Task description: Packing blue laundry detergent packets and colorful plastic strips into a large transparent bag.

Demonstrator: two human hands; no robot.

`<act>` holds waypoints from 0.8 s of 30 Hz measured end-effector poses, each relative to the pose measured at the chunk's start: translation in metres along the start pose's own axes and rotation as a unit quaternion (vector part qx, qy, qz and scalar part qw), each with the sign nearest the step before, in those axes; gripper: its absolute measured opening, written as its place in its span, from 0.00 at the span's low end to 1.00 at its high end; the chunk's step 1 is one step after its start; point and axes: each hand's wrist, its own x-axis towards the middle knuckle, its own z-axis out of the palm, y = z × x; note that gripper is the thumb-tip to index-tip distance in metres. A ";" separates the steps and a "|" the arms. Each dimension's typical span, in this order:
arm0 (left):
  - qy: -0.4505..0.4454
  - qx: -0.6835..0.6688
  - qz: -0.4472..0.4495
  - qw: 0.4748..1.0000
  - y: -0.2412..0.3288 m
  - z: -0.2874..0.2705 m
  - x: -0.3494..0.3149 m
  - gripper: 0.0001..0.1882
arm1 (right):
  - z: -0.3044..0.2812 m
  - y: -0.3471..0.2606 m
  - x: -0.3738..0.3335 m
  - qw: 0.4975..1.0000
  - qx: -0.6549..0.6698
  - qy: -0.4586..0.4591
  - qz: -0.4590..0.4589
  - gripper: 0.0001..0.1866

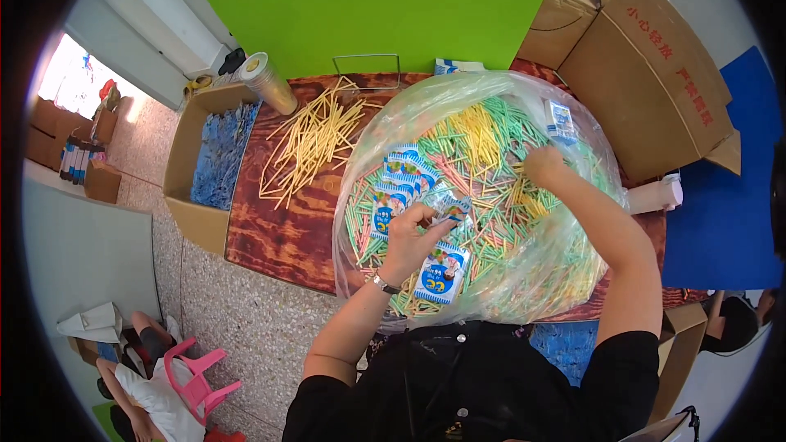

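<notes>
Left hand (407, 233) fingers pinched on small blue packet (449, 209), above more packets in clear bag (573, 270). Right hand (544, 165) curled among coloured sticks (483, 139), grip probably closed, unclear.

The big clear bag (565, 270) fills the table's right half, its plastic wall rising all round the coloured sticks (491, 164). Both hands are inside through the open top. Left of it, bare wooden tabletop (278, 237) lies open below the loose yellow sticks (311, 143). Cardboard boxes (655, 74) crowd the far right.
</notes>
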 end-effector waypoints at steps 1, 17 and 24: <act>0.010 0.026 0.057 0.998 0.002 0.000 0.002 0.15 | -0.002 0.006 -0.004 1.000 0.023 0.000 0.011 0.14; 0.111 0.158 0.282 0.940 0.003 -0.006 0.008 0.18 | -0.165 -0.040 -0.134 0.871 0.318 -0.001 -0.374 0.07; 0.093 0.170 0.330 0.924 0.006 -0.014 0.008 0.15 | -0.174 -0.042 -0.121 0.897 0.222 -0.084 -0.373 0.11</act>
